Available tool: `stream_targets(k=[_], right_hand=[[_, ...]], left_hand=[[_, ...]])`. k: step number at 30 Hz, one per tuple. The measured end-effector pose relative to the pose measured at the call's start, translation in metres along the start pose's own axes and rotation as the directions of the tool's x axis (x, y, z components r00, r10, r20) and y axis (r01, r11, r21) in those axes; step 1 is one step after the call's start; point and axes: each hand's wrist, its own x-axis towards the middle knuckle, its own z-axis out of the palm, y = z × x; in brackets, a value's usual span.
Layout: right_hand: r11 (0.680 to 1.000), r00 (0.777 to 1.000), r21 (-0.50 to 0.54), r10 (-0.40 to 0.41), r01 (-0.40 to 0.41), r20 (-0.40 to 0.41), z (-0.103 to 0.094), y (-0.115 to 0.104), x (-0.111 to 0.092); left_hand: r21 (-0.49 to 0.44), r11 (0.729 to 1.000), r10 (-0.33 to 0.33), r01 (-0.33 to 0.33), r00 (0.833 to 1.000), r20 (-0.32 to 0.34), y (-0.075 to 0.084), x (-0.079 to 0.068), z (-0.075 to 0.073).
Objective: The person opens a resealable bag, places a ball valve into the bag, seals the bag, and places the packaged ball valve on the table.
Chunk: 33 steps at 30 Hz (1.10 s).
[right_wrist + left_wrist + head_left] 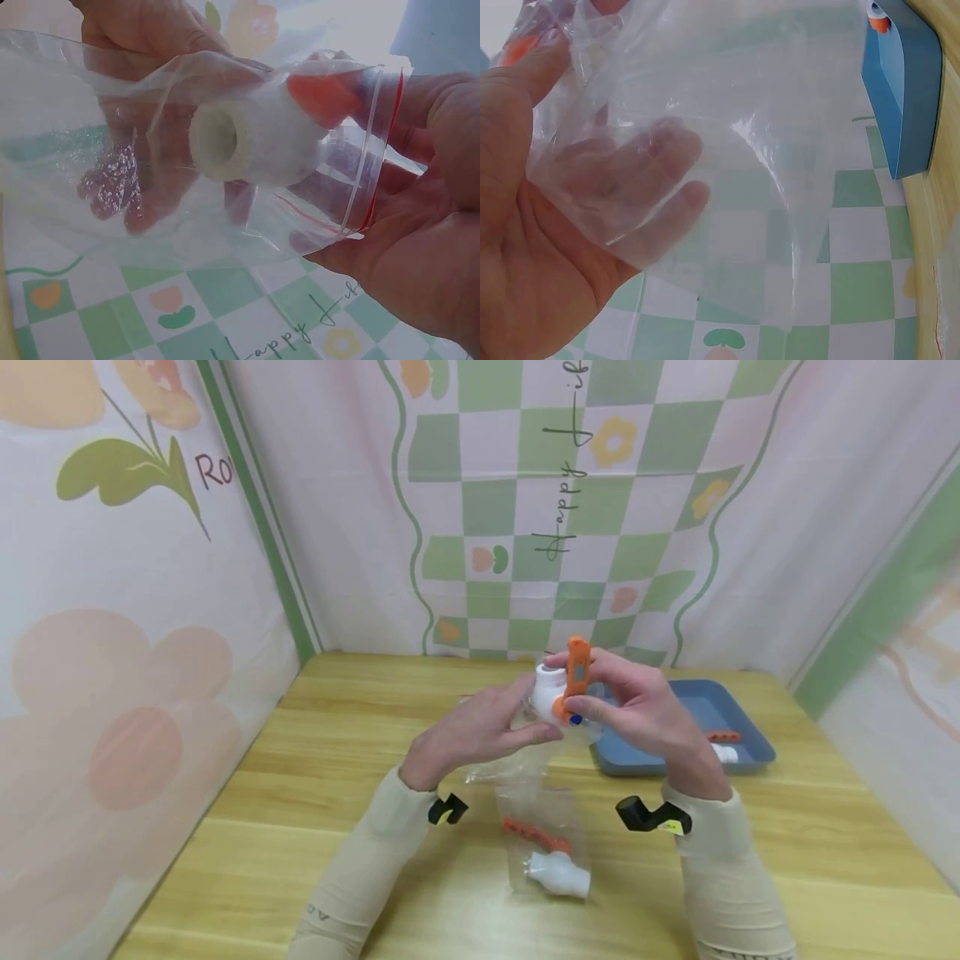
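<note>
Between the two hands is a white plastic ball valve (550,697) with an orange handle (577,668) and a small blue part near its pivot. A clear zip bag (300,214) surrounds the valve's white body in the right wrist view, its red-striped mouth toward the right hand. The left hand (480,722) holds the bag and valve from the left, thumb on the near side; its other fingers spread behind the film (727,157). My right hand (637,702) pinches the handle between thumb and fingers at the bag's mouth.
A second clear bag (517,864) lies nearer on the wooden table (300,843), containing another white valve (558,874) with an orange-red handle (536,835). A blue tray (761,752) at right holds a white piece (724,754) and an orange-red handle (723,737). Printed curtains surround the table.
</note>
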Motion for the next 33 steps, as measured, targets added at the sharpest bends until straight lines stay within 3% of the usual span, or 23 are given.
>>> stream_targets(k=[7,15,20,23,27,33], right_hand=[[0.998,0.998,-0.044,0.036,-0.034,0.046,0.002,0.002,0.0],[0.999,0.999,-0.044,0.007,-0.005,0.039,0.002,0.001,-0.002],[0.994,1.0,-0.11,-0.005,0.003,-0.018,0.005,-0.003,0.0],[0.985,0.996,-0.167,0.021,-0.035,-0.085,0.007,-0.005,0.001],[0.943,0.989,-0.313,0.083,-0.117,-0.122,0.004,-0.007,-0.001],[0.837,0.974,-0.504,0.225,-0.214,-0.041,-0.004,-0.014,-0.008]], left_hand=[[0.029,0.999,0.046,-0.045,0.998,-0.047,0.0,0.001,0.0],[-0.057,0.994,0.092,-0.098,0.99,-0.106,0.0,-0.001,0.002],[-0.111,0.986,0.106,-0.126,0.98,-0.166,0.003,-0.004,-0.001],[-0.14,0.985,0.067,-0.098,0.976,-0.206,0.005,-0.005,-0.003],[-0.133,0.991,-0.012,-0.025,0.962,-0.272,0.007,-0.007,-0.006],[-0.09,0.996,-0.042,0.01,0.935,-0.353,0.006,-0.007,-0.01]])
